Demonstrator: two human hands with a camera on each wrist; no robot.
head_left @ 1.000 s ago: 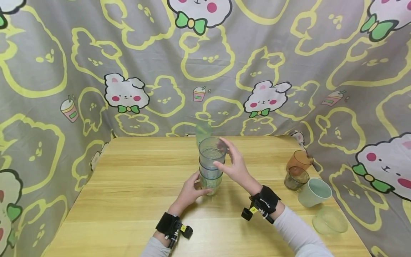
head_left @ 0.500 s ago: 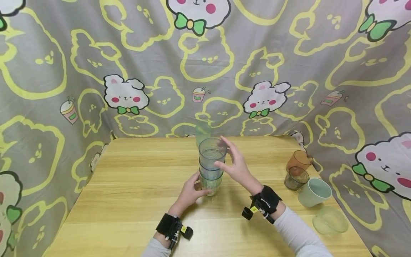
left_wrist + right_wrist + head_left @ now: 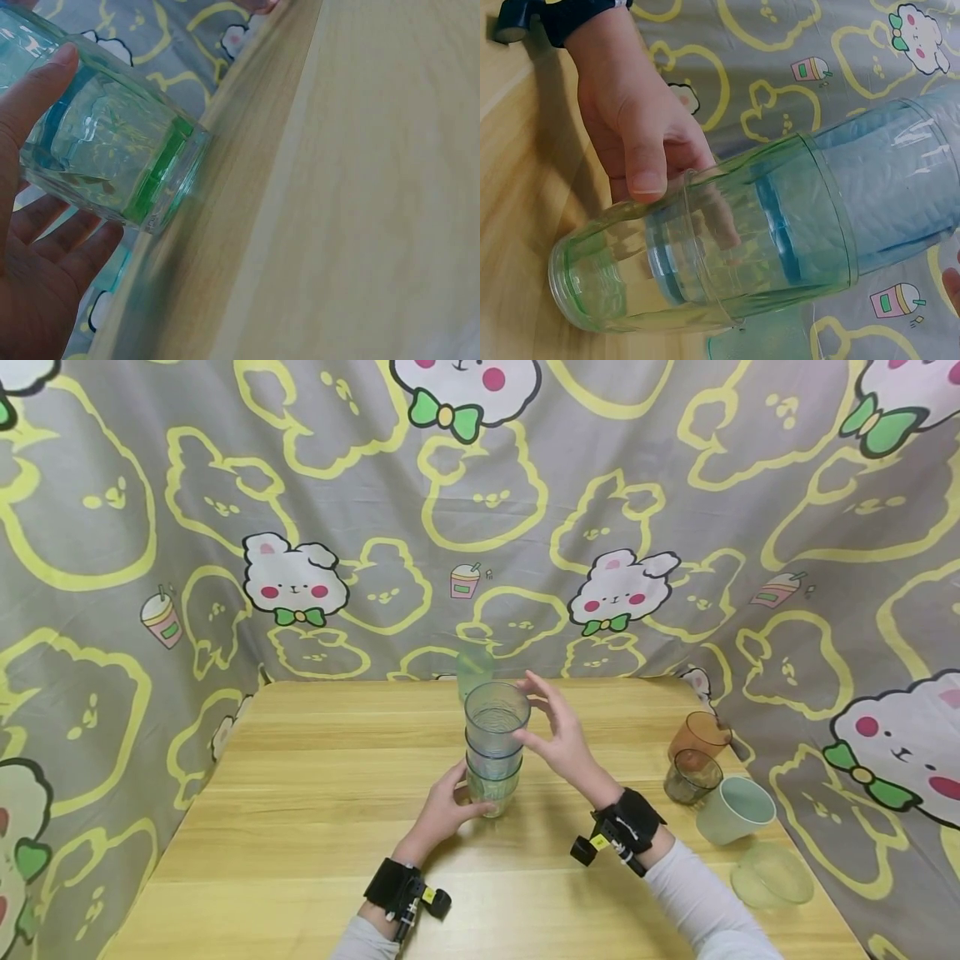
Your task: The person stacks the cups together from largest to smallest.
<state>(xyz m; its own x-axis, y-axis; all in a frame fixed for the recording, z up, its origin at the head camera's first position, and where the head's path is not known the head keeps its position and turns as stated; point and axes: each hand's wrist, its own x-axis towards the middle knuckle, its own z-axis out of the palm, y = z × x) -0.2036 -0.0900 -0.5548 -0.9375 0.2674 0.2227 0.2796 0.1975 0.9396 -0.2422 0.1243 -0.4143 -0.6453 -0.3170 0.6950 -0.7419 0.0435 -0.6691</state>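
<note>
A stack of nested clear cups stands upright mid-table, a green-tinted cup at the bottom and blue-tinted cups above it. My left hand grips the bottom cup, thumb on the near wall and fingers round the far side. My right hand hovers just right of the top cup's rim, fingers spread and straight, holding nothing. Whether its thumb touches the stack is unclear.
Another pale green cup stands behind the stack near the table's far edge. At the right edge are an orange cup, a dark brown cup, a pale green mug and a clear yellowish cup. A patterned cloth hangs behind.
My right hand has drifted slightly right and up, away from the top cup. The left hand and the stack have stayed put.
</note>
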